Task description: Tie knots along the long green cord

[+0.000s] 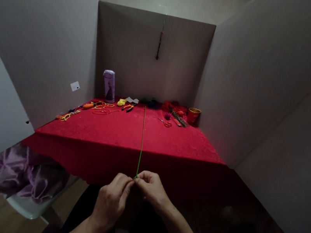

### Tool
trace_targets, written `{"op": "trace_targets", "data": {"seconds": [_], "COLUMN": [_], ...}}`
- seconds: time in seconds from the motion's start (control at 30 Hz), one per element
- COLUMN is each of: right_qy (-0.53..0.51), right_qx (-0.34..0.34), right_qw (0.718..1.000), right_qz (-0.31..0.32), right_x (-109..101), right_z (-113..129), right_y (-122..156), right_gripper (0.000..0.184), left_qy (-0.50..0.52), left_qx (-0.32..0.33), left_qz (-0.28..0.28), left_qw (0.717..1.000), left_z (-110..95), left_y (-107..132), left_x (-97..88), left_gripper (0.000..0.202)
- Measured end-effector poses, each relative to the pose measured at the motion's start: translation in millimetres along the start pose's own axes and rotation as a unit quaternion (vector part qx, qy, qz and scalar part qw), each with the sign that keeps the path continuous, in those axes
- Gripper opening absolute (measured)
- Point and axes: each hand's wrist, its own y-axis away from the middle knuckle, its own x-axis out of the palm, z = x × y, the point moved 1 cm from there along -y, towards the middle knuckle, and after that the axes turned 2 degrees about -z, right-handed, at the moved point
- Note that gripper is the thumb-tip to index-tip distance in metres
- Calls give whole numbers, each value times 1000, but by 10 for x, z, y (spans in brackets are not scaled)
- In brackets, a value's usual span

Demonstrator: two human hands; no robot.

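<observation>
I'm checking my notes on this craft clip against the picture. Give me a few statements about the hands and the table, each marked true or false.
1. The left hand and the right hand both pinch the near end of the green wire. True.
2. The cloth on the table is blue. False: it is red.
3. A purple flask stands at the back left of the table. True.
4. The cup stands at the table's near edge. False: it stands at the back right.
5. The scissors lie to the right of the green wire. True.
</observation>
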Motion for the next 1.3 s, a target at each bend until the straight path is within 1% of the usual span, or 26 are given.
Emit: {"op": "trace_targets", "data": {"seconds": [0.03, 0.07, 0.1, 0.13, 0.2, 0.27, 0.33, 0.47, 0.6, 0.67, 0.7, 0.73, 0.8, 0.87, 0.9, 0.97, 1.03, 1.1, 1.13, 1.17, 1.2, 1.23, 1.3], "right_qy": [0, 1, 5, 9, 27, 59, 105, 202, 254, 263, 259, 248, 204, 151, 133, 126, 143, 148, 143, 137, 131, 127, 127], "right_qx": [-4, -10, -17, -25, -42, -62, -87, -129, -149, -144, -136, -127, -108, -94, -89, -82, -84, -108, -126, -143, -156, -164, -167], "right_qw": [1000, 1000, 1000, 1000, 999, 996, 990, 970, 953, 952, 954, 959, 973, 984, 987, 988, 981, 968, 961, 956, 955, 958, 968], "right_qz": [-1, -3, -4, -6, -10, -17, -27, -46, -64, -67, -63, -55, -28, -9, -9, -35, -97, -172, -201, -216, -216, -199, -137], "right_x": [-8, -16, -24, -32, -50, -70, -91, -132, -156, -134, -110, -79, -13, 21, 13, -57, -175, -276, -302, -305, -286, -250, -149], "right_z": [-3, -5, -7, -6, -3, 5, 18, 69, 123, 105, 77, 37, -74, -204, -265, -355, -373, -300, -235, -159, -76, 5, 141], "right_y": [4, 8, 12, 16, 26, 43, 68, 159, 329, 428, 473, 510, 554, 547, 528, 471, 417, 390, 387, 388, 390, 389, 379], "right_gripper": [15, 16, 16, 16, 16, 15, 14, 16, 22, 24, 24, 24, 24, 25, 25, 25, 25, 26, 28, 30, 32, 33, 33], "left_qy": [40, 80, 118, 151, 197, 207, 199, 186, 186, 211, 238, 274, 360, 429, 448, 460, 454, 447, 443, 440, 438, 436, 436], "left_qx": [-33, -64, -89, -107, -124, -129, -135, -141, -153, -180, -200, -226, -274, -300, -304, -306, -315, -322, -324, -326, -326, -323, -311], "left_qz": [-9, -6, 17, 53, 115, 135, 131, 133, 108, 87, 79, 76, 88, 103, 103, 92, 80, 74, 72, 71, 70, 70, 71], "left_qw": [999, 995, 989, 981, 966, 960, 962, 963, 965, 957, 947, 932, 887, 846, 835, 829, 830, 832, 833, 834, 835, 837, 841], "left_z": [4, 6, 7, 5, 0, 0, 6, 15, 18, 15, 11, 4, -21, -51, -64, -79, -83, -87, -89, -92, -96, -100, -105], "left_y": [-61, -124, -184, -235, -308, -344, -359, -369, -344, -318, -304, -290, -267, -255, -252, -250, -247, -244, -243, -244, -247, -250, -257], "left_x": [-16, -28, -33, -31, -21, -10, -1, 20, 59, 96, 117, 140, 182, 202, 201, 183, 156, 132, 123, 117, 113, 110, 104], "left_gripper": [23, 23, 25, 26, 27, 26, 26, 26, 24, 23, 23, 23, 25, 28, 29, 31, 32, 32, 32, 33, 32, 32, 31]}}
